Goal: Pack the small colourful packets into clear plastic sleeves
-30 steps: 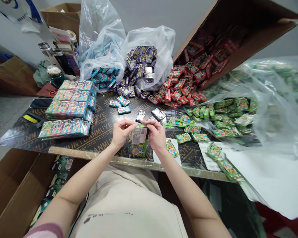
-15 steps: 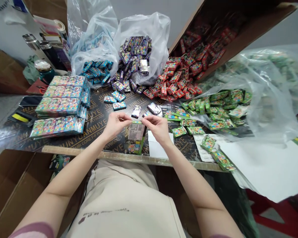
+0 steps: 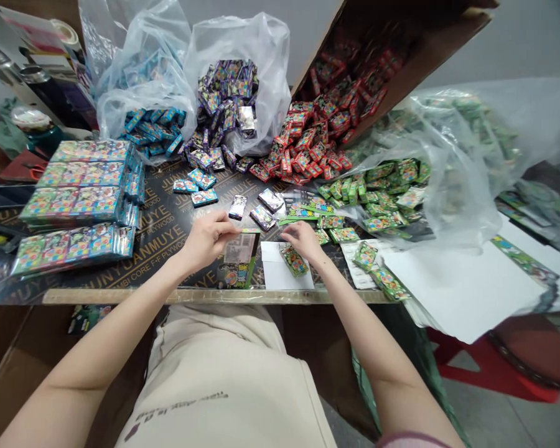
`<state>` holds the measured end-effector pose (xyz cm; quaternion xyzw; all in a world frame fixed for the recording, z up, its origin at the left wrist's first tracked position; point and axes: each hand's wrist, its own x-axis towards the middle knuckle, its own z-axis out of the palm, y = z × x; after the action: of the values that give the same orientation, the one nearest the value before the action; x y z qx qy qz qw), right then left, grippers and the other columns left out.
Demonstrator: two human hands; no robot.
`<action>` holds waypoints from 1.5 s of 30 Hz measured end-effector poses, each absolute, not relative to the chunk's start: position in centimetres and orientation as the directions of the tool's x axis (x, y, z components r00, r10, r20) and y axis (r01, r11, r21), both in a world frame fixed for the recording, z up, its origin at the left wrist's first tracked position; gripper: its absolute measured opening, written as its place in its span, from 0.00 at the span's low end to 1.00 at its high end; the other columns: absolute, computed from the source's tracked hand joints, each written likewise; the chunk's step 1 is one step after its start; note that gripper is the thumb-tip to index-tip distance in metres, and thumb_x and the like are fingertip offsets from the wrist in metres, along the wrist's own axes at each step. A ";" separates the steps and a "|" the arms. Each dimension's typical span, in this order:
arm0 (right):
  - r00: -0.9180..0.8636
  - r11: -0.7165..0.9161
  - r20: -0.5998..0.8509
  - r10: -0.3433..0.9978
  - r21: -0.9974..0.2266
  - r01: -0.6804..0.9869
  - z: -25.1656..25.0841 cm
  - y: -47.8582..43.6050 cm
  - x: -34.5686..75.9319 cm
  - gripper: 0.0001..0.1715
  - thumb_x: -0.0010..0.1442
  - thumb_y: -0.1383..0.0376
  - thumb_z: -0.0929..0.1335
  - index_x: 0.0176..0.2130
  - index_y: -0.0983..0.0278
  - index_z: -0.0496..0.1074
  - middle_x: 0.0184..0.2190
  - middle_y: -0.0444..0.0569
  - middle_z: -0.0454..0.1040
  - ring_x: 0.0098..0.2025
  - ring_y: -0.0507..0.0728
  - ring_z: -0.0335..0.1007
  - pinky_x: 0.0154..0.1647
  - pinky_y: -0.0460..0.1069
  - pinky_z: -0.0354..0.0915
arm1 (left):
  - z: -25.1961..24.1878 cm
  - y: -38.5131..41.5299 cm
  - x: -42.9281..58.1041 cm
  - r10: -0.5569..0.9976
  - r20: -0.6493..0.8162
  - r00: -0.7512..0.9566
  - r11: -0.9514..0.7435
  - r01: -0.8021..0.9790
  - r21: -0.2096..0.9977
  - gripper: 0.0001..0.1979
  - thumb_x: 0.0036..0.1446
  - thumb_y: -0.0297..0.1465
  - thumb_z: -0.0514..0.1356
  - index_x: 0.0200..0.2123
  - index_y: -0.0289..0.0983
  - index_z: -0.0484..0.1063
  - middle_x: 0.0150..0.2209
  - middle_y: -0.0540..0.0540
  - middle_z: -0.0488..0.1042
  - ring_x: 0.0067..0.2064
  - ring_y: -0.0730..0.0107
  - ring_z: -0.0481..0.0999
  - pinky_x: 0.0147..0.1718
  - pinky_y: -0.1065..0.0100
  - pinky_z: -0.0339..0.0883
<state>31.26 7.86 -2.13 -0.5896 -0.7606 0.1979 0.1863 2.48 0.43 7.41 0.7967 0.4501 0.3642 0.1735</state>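
At the near edge of the table [image 3: 161, 239], 6 o'clock, a small carton [image 3: 237, 264] lies with its long axis 12-to-6, flap end pointing to 12. Left hand [image 3: 208, 238] pinches that flap end, grip narrow on it. Right hand [image 3: 304, 239] hovers palm down at the carton's 3 o'clock, above white paper [image 3: 273, 277] and a green packet [image 3: 294, 261]. Right grip hidden underneath, cannot tell. Carton print blurred.
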 end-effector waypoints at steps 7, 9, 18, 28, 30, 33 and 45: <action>-0.261 0.228 0.001 0.965 -0.492 0.840 -4.1 7.0 30.6 0.05 0.49 0.67 0.71 0.23 0.64 0.72 0.27 0.48 0.70 0.34 0.57 0.64 0.36 0.49 0.57 | 7.0 0.3 2.6 0.842 0.451 0.296 -0.535 0.556 0.636 0.09 0.58 0.25 0.57 0.33 0.37 0.79 0.30 0.46 0.72 0.33 0.69 0.72 0.32 0.69 0.64; -0.267 0.241 0.021 0.963 -0.504 0.829 -4.0 6.5 30.3 0.06 0.50 0.68 0.70 0.23 0.64 0.70 0.27 0.49 0.71 0.34 0.57 0.64 0.37 0.50 0.57 | 7.0 0.2 2.7 0.842 0.457 0.285 -0.534 0.552 0.640 0.09 0.58 0.25 0.57 0.33 0.37 0.79 0.29 0.47 0.71 0.32 0.70 0.71 0.31 0.69 0.64; -0.281 0.231 0.023 0.959 -0.637 0.736 -2.6 6.1 31.4 0.04 0.55 0.67 0.65 0.28 0.62 0.66 0.26 0.46 0.72 0.29 0.54 0.66 0.32 0.48 0.59 | 6.9 0.0 2.8 0.841 0.460 0.286 -0.533 0.585 0.611 0.09 0.59 0.26 0.56 0.34 0.37 0.78 0.30 0.47 0.71 0.33 0.69 0.71 0.32 0.68 0.63; -0.295 0.263 0.226 0.928 -0.961 0.091 9.5 4.6 24.3 0.22 0.49 0.60 0.74 0.43 0.57 0.66 0.25 0.39 0.70 0.27 0.52 0.67 0.29 0.47 0.62 | 6.7 -0.3 3.0 0.842 0.507 0.187 -0.512 0.575 0.638 0.03 0.56 0.26 0.61 0.29 0.36 0.72 0.29 0.47 0.74 0.33 0.67 0.73 0.34 0.67 0.65; -0.410 0.242 0.189 0.892 -0.967 0.079 10.5 4.2 22.7 0.25 0.50 0.60 0.73 0.46 0.57 0.64 0.25 0.38 0.69 0.27 0.51 0.67 0.29 0.47 0.62 | 6.7 -0.4 3.0 0.837 0.513 0.189 -0.521 0.558 0.646 0.04 0.54 0.26 0.62 0.27 0.36 0.72 0.29 0.46 0.75 0.33 0.67 0.74 0.34 0.67 0.66; -0.516 0.238 0.153 0.843 -0.966 0.103 10.6 4.1 21.3 0.23 0.52 0.60 0.73 0.46 0.58 0.64 0.23 0.37 0.68 0.26 0.51 0.66 0.29 0.47 0.61 | 7.0 -0.6 3.0 0.827 0.527 0.196 -0.539 0.541 0.645 0.02 0.51 0.24 0.61 0.28 0.36 0.72 0.30 0.46 0.75 0.33 0.67 0.75 0.35 0.66 0.67; -0.496 0.135 0.033 0.867 -0.976 0.171 8.4 4.7 19.8 0.24 0.47 0.66 0.72 0.43 0.60 0.62 0.23 0.36 0.64 0.25 0.50 0.60 0.29 0.46 0.56 | 6.3 -0.6 4.0 0.798 0.580 0.165 -0.537 0.630 0.560 0.06 0.57 0.29 0.62 0.28 0.35 0.72 0.27 0.47 0.73 0.31 0.69 0.71 0.31 0.69 0.63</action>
<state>19.75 4.69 8.42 -0.3820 -0.6795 0.5353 0.3253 3.96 -0.61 6.27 0.7573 0.4715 0.4419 0.0947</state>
